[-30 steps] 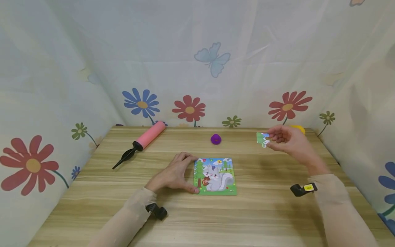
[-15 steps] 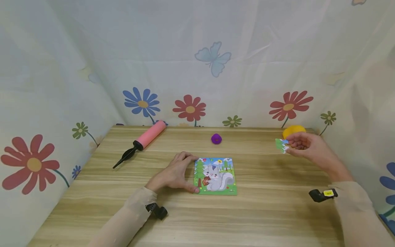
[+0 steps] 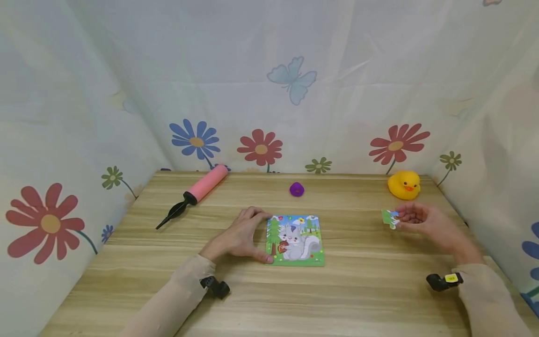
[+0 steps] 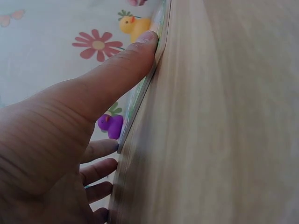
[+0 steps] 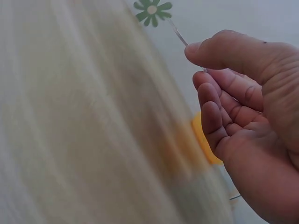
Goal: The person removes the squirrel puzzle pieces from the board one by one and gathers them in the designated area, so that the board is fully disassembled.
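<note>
A square squirrel jigsaw puzzle [image 3: 296, 241] lies flat on the wooden table. Along its left side rests my left hand [image 3: 240, 236], the thumb on the near left corner and the forefinger at the far left one. In the left wrist view the straight thumb [image 4: 126, 65] presses on the puzzle's edge, and the other fingers are spread beside it. My right hand [image 3: 425, 222] pinches a puzzle piece [image 3: 389, 218] in green, blue and white above the table's right side. In the right wrist view that piece [image 5: 178, 32] shows only edge-on.
Behind my right hand sits a yellow rubber duck [image 3: 404, 185]. A small purple duck [image 3: 296, 189] stands behind the puzzle. At the back left lies a pink hand pump [image 3: 208, 183] with a black nozzle. Flower-printed curtains [image 3: 290, 117] border the table [image 3: 337, 299].
My right hand has moved right and then nearer with the puzzle piece, so the yellow duck shows fully. My left hand and the puzzle have stayed in place.
</note>
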### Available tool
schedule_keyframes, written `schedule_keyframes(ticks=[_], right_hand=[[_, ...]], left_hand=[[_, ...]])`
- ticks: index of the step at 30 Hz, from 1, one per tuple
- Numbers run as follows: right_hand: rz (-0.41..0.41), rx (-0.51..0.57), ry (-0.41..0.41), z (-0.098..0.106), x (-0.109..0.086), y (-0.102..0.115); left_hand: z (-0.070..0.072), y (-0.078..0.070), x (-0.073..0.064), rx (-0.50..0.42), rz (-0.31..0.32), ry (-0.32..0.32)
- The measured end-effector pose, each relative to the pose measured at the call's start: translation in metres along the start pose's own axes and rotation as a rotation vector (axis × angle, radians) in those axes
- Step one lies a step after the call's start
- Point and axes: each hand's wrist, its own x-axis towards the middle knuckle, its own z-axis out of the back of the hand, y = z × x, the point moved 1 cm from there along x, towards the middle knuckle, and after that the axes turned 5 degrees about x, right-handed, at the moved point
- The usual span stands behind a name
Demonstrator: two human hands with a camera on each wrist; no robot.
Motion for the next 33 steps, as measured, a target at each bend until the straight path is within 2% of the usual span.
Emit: schedule_keyframes(ticks=[9, 17, 26, 33], right_hand=[[-0.052, 0.019, 0.033, -0.009, -0.002, -0.018], [-0.069, -0.019, 0.053, -0.011, 0.002, -0.019], [-0.104, -0.051, 0.073, -0.010, 0.003, -0.017], [-0.092, -0.059, 0.092, -0.011, 0.003, -0.013]], left_hand=[[-0.003, 0.001, 0.000, 0.007, -0.007, 0.001], [-0.001, -0.002, -0.001, -0.017, -0.003, 0.007], [0.001, -0.002, 0.000, -0.004, -0.008, 0.011], [0.000, 0.000, -0.001, -0.004, -0.005, 0.011]])
